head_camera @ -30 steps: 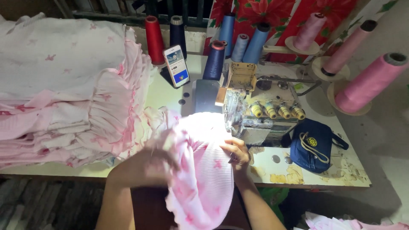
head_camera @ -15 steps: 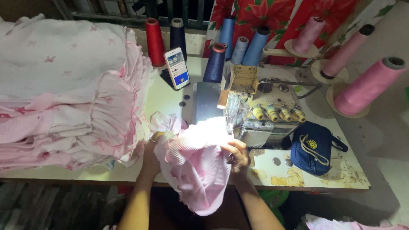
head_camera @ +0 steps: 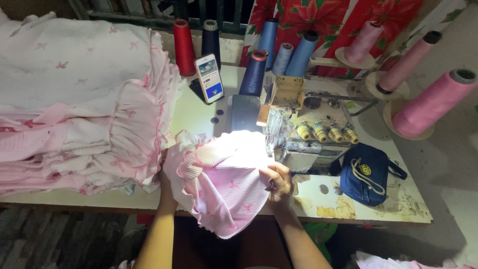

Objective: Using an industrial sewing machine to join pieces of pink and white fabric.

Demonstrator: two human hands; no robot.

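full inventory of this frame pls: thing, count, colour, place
garment: 1, pink ribbed with ruffle, table front, under machine light
sewing machine: 1, grey, table centre
garment stack: 1, pink and white, table left
phone: 1, screen lit, propped behind machine
thread cones at back: red, navy, dark blue, three lighter blue
pink cones: 3, on stands, right
pouch: 1, navy, right of machine
table: 1, pale, worn
left hand: mostly hidden under garment
right hand: grips garment edge beside machine
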